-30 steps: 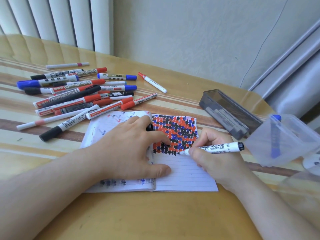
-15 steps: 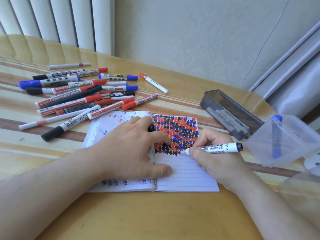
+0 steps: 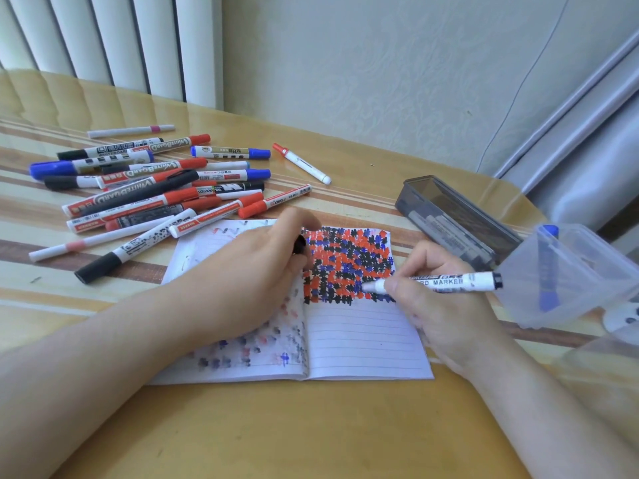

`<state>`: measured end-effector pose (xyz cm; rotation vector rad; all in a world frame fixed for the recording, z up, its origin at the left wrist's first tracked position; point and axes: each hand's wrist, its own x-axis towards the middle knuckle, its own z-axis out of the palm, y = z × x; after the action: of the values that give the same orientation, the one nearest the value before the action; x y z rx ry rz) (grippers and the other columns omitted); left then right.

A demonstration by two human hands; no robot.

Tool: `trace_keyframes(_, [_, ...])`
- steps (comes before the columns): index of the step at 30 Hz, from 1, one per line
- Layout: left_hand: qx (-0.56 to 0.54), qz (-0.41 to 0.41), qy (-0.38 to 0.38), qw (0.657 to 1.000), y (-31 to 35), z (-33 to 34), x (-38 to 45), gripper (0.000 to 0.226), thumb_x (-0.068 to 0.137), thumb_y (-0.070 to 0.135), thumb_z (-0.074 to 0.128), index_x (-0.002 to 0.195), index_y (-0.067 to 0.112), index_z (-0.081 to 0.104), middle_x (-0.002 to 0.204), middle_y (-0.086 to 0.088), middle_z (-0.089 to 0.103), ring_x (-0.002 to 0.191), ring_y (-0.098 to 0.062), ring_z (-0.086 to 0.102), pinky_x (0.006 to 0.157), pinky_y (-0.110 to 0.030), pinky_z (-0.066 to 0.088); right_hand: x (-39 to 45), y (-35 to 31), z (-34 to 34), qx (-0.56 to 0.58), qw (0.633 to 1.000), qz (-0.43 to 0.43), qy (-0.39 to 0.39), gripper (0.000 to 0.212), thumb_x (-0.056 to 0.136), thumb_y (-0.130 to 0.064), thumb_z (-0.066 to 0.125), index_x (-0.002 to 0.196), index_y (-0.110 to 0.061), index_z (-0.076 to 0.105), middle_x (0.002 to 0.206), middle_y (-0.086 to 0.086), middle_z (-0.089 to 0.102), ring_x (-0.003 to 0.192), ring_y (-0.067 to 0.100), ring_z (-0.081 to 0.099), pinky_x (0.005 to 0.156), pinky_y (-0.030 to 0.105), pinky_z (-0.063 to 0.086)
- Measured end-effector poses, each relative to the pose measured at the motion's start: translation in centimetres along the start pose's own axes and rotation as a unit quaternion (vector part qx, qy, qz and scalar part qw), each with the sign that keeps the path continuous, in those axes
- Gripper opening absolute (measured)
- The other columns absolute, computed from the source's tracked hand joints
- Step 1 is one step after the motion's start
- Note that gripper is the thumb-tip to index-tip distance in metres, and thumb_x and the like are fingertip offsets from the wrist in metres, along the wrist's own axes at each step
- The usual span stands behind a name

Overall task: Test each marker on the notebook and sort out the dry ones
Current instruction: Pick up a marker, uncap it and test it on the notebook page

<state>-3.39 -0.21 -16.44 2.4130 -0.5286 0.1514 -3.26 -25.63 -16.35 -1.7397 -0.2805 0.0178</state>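
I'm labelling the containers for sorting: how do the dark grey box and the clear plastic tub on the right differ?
The dark grey box is smoky, long and shallow; the clear plastic tub is see-through and looks taller. The box lies flat on the table with pale markers lying flat inside; the tub is tipped, with one blue marker standing in it. The box is farther from the camera, the tub nearer. Both are open and hold markers.

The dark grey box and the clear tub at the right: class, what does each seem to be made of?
Dark grey box: probably smoky translucent plastic, glossy; marker labels show through its wall.
Clear tub: thin, slightly frosted plastic, it seems; the blue marker inside shows through.
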Motion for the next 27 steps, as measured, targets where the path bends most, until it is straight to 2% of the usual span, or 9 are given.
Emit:
trace_keyframes(1, [-0.014,-0.013,0.008,1.0,-0.1,-0.1,0.1,0.025,0.103,0.029,0.05,0.124,0.032,0.037,0.103,0.016,0.068,0.089,-0.002,0.056,0.078,-0.017,0.043,0.0,-0.2,-0.1,0.042,0.999,-0.008,0.002,0.031,0.08,-0.003,0.083,0.069,-0.022,0.06,0.055,-0.002,0.055,0.045,0.006,0.046,0.044,0.018,0.036])
trace_keyframes(3, [-0.04,-0.031,0.014,0.999,0.0,-0.3,0.2,0.024,0.099,0.032,0.061,0.114,0.031,0.042,0.101,0.022,0.07,0.088,0.007,0.058,0.075,-0.012,0.043,0.0,-0.5,-0.5,0.111,0.993,-0.024,-0.03,0.017,0.077,-0.014,0.082,0.082,-0.018,0.066,0.061,0.0,0.056,0.047,0.008,0.047,0.044,0.017,0.036])
trace_keyframes(5, [-0.042,-0.035,0.012,0.998,0.1,-0.3,0.3,0.022,0.095,0.037,0.066,0.105,0.035,0.046,0.098,0.021,0.071,0.088,0.005,0.061,0.076,-0.019,0.048,0.0,-0.6,-0.7,0.158,0.985,-0.009,-0.072,0.025,0.071,-0.019,0.088,0.091,-0.017,0.073,0.064,0.005,0.059,0.05,0.014,0.047,0.042,0.019,0.034])
trace_keyframes(8, [-0.014,-0.031,0.012,0.999,0.4,-0.4,0.2,0.018,0.093,0.038,0.07,0.101,0.036,0.054,0.084,0.02,0.065,0.079,0.01,0.056,0.064,-0.012,0.042,0.0,-0.7,-1.0,0.198,0.973,0.023,-0.114,0.04,0.066,-0.036,0.08,0.1,-0.015,0.079,0.077,0.012,0.069,0.056,0.019,0.055,0.041,0.02,0.035])
trace_keyframes(10, [-0.006,-0.023,0.015,1.0,0.5,-0.4,0.2,0.019,0.092,0.036,0.072,0.102,0.033,0.057,0.079,0.022,0.06,0.078,0.015,0.052,0.065,-0.007,0.039,0.0,-0.7,-0.9,0.205,0.97,0.028,-0.131,0.055,0.066,-0.05,0.076,0.106,-0.013,0.079,0.083,0.015,0.071,0.061,0.02,0.057,0.042,0.022,0.032])
trace_keyframes(18, [-0.016,-0.005,0.014,1.0,0.8,-0.2,0.0,0.02,0.091,0.035,0.073,0.099,0.036,0.055,0.071,0.033,0.061,0.076,0.014,0.054,0.064,-0.006,0.038,0.0,-0.5,-0.7,0.193,0.968,0.049,-0.154,0.067,0.072,-0.059,0.069,0.117,-0.01,0.077,0.094,0.019,0.073,0.068,0.021,0.056,0.049,0.031,0.027])
trace_keyframes(21, [-0.019,0.008,0.007,1.0,0.9,-0.1,0.0,0.022,0.091,0.035,0.073,0.097,0.039,0.052,0.078,0.044,0.057,0.075,0.008,0.056,0.064,-0.009,0.039,0.0,-0.4,-0.6,0.175,0.971,0.057,-0.15,0.056,0.08,-0.049,0.063,0.118,-0.01,0.077,0.095,0.021,0.073,0.069,0.022,0.056,0.051,0.034,0.025])
trace_keyframes(24, [-0.014,0.036,0.016,0.999,0.7,0.0,-0.1,0.02,0.09,0.035,0.072,0.097,0.039,0.054,0.07,0.029,0.061,0.073,0.006,0.056,0.062,-0.012,0.039,-0.1,-0.3,0.0,0.131,0.982,0.064,-0.123,0.04,0.092,-0.03,0.047,0.113,-0.017,0.078,0.094,0.02,0.074,0.066,0.023,0.055,0.051,0.035,0.024])
trace_keyframes(27, [-0.006,0.082,0.001,0.997,0.8,-0.3,-0.2,0.013,0.092,0.038,0.071,0.099,0.038,0.059,0.07,0.02,0.056,0.074,0.002,0.054,0.062,-0.013,0.037,-0.5,-0.3,0.1,-0.05,0.993,-0.03,-0.103,0.02,0.1,-0.029,0.06,0.112,-0.033,0.075,0.089,0.004,0.076,0.064,0.018,0.059,0.053,0.024,0.042])
